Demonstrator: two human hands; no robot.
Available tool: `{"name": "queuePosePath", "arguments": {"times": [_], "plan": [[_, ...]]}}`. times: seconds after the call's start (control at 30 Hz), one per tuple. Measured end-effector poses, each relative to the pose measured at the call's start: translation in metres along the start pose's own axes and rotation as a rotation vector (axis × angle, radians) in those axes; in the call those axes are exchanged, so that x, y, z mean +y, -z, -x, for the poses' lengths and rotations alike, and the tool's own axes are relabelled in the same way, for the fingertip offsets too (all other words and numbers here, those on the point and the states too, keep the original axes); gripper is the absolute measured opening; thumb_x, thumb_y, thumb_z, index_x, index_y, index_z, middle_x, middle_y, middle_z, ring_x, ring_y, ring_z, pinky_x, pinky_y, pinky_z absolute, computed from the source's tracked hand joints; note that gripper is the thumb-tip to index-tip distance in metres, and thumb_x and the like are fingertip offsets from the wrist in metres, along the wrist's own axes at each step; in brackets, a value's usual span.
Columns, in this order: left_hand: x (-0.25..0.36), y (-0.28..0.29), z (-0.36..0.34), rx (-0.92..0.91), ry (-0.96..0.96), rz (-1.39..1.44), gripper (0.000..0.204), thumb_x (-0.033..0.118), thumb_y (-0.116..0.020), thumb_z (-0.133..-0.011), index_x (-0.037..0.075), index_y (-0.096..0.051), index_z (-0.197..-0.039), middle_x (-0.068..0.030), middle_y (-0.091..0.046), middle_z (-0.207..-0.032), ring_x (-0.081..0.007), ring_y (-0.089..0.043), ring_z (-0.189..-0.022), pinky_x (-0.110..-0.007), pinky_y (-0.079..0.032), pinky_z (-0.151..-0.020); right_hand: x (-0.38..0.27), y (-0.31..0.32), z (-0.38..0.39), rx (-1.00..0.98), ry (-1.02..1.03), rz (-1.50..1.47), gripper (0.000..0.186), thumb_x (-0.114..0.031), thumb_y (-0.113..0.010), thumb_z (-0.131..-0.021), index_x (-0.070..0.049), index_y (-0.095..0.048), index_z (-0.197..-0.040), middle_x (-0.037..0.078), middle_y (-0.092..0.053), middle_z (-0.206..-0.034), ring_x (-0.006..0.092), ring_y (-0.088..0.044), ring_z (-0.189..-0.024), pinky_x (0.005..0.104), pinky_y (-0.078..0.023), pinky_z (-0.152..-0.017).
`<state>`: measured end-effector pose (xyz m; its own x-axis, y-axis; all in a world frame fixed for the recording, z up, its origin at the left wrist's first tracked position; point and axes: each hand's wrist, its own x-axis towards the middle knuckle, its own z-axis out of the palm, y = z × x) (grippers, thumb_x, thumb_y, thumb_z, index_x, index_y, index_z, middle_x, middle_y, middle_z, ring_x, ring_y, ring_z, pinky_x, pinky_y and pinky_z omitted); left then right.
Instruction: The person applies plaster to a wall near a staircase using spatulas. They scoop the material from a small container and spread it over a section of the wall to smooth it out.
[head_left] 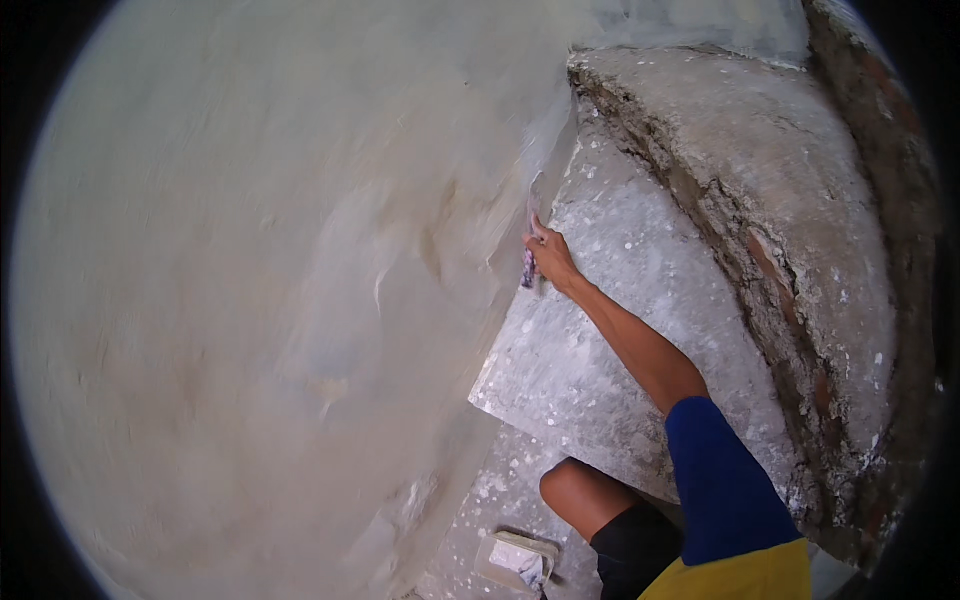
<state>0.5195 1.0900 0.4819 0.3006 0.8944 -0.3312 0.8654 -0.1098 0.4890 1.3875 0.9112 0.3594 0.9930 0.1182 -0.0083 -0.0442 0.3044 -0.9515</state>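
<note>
My right hand [552,255] reaches out along the foot of the smeared wall [250,280], its fingers wrapped round the stained handle of a putty knife [528,268]. The grey blade lies near or against the wall just above the floor line; whether it touches is hard to tell. Streaks and patches of pale, smooth plaster cover the wall's surface. My left hand is out of view. Near my bent knee [582,490], a small light-coloured tub [545,549] with white paste in it stands on the floor.
White splashes dot the concrete step [640,330] under my arm. On the right, rough broken edges with exposed brick [770,265] run between the step and another worn slab [760,130]. A lower speckled floor strip [490,490] borders the wall.
</note>
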Motion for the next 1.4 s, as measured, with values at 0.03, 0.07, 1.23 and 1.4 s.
{"name": "queuePosePath", "arguments": {"times": [0.03, 0.07, 1.23, 1.4], "plan": [[-0.001, 0.000, -0.005, -0.007, -0.004, 0.011, 0.029, 0.009, -0.060, -0.094, -0.001, -0.056, -0.121, -0.0169, -0.064, -0.109, -0.0246, -0.061, -0.100, -0.036, -0.049, -0.088, 0.004, 0.016, -0.001, -0.003, 0.050, 0.097, 0.057, -0.021, -0.058, -0.093, -0.010, -0.038, -0.146, 0.004, -0.055, -0.076, 0.0119, -0.056, -0.064, 0.0285, -0.050, -0.054], [-0.003, 0.001, -0.005, -0.007, -0.002, 0.016, 0.030, 0.009, -0.060, -0.093, -0.001, -0.056, -0.121, -0.0169, -0.064, -0.109, -0.0246, -0.061, -0.100, -0.036, -0.049, -0.088, 0.004, 0.023, 0.004, -0.008, 0.069, 0.143, 0.056, -0.022, -0.057, -0.093, -0.009, -0.041, -0.145, 0.006, -0.057, -0.078, 0.0137, -0.058, -0.067, 0.0292, -0.052, -0.058], [-0.034, 0.015, -0.004, -0.008, 0.060, -0.047, 0.036, 0.020, -0.063, -0.094, 0.000, -0.054, -0.123, -0.0092, -0.064, -0.097, -0.0171, -0.059, -0.090, -0.032, -0.048, -0.082, -0.075, 0.067, -0.001, -0.043, 0.051, 0.370, 0.049, -0.023, -0.051, -0.085, -0.004, -0.060, -0.129, 0.004, -0.058, -0.071, 0.0152, -0.055, -0.059, 0.0305, -0.052, -0.061], [-0.021, 0.006, 0.003, 0.028, -0.077, 0.082, 0.036, 0.020, -0.060, -0.097, -0.002, -0.052, -0.123, -0.0082, -0.062, -0.094, -0.0166, -0.056, -0.087, -0.031, -0.048, -0.082, -0.085, 0.077, 0.014, -0.077, -0.001, 0.323, 0.046, -0.021, -0.051, -0.085, -0.003, -0.063, -0.126, 0.003, -0.056, -0.074, 0.0147, -0.054, -0.058, 0.0292, -0.050, -0.058]]}}
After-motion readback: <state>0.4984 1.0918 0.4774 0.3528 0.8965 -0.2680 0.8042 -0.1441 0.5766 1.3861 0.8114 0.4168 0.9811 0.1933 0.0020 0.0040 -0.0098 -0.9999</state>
